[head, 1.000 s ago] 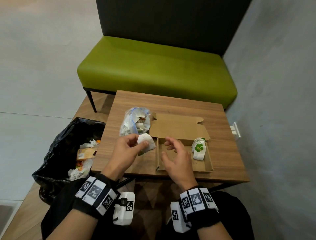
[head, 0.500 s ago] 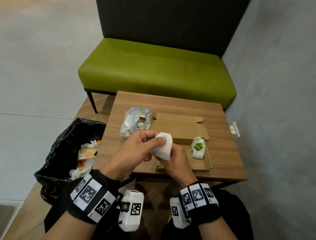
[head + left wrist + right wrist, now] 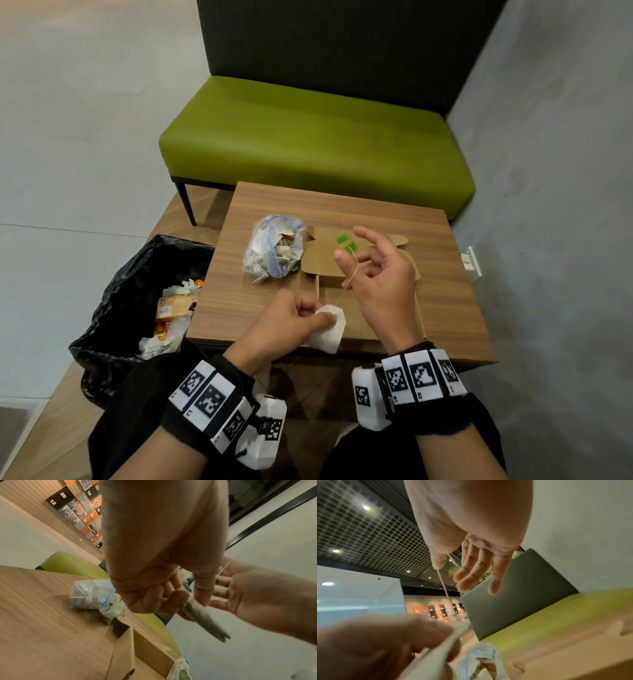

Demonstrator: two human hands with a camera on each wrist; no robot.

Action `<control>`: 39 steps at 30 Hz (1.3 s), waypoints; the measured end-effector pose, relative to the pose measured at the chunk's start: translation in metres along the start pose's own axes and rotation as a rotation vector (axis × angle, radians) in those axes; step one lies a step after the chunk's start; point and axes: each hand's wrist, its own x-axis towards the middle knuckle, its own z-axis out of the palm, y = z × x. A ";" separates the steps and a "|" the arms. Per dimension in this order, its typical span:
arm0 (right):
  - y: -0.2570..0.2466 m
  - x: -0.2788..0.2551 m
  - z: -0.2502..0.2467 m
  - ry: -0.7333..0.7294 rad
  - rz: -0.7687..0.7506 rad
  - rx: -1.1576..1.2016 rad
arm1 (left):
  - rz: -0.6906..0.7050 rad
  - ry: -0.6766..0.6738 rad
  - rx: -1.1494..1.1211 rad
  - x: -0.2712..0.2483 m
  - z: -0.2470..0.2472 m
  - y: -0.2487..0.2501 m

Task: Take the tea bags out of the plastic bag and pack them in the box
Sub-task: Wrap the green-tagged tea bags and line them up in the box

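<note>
My left hand (image 3: pixel 322 317) pinches a white tea bag (image 3: pixel 329 334) over the near edge of the table, just left of the open cardboard box (image 3: pixel 358 320). The bag's string (image 3: pixel 347 281) runs taut up to my right hand (image 3: pixel 352 246), which is raised over the box with its fingers spread. The string lies over the thumb, and the green tag (image 3: pixel 346 241) dangles past it. In the left wrist view another tea bag (image 3: pixel 179 669) lies inside the box (image 3: pixel 145 642). The clear plastic bag (image 3: pixel 274 250) with more tea bags rests beside the box lid.
A black bin bag (image 3: pixel 137 291) full of rubbish stands against the left side of the small wooden table (image 3: pixel 445 291). A green bench (image 3: pixel 308 137) sits just behind the table. A grey wall closes the right side.
My right hand let go of the tea bag and rose up and away, drawing the string and tag out. My left hand moved the bag down toward the table's near edge.
</note>
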 end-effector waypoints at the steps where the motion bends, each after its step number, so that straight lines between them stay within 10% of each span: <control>1: -0.004 -0.003 -0.001 0.005 -0.047 -0.042 | -0.004 0.037 -0.019 0.003 0.002 0.000; 13: 0.030 -0.042 -0.019 -0.249 -0.166 -0.182 | 0.201 0.328 -0.149 0.023 -0.005 0.029; 39: 0.064 -0.070 0.006 -0.361 0.208 -0.183 | 0.294 0.209 -0.101 -0.012 0.007 0.047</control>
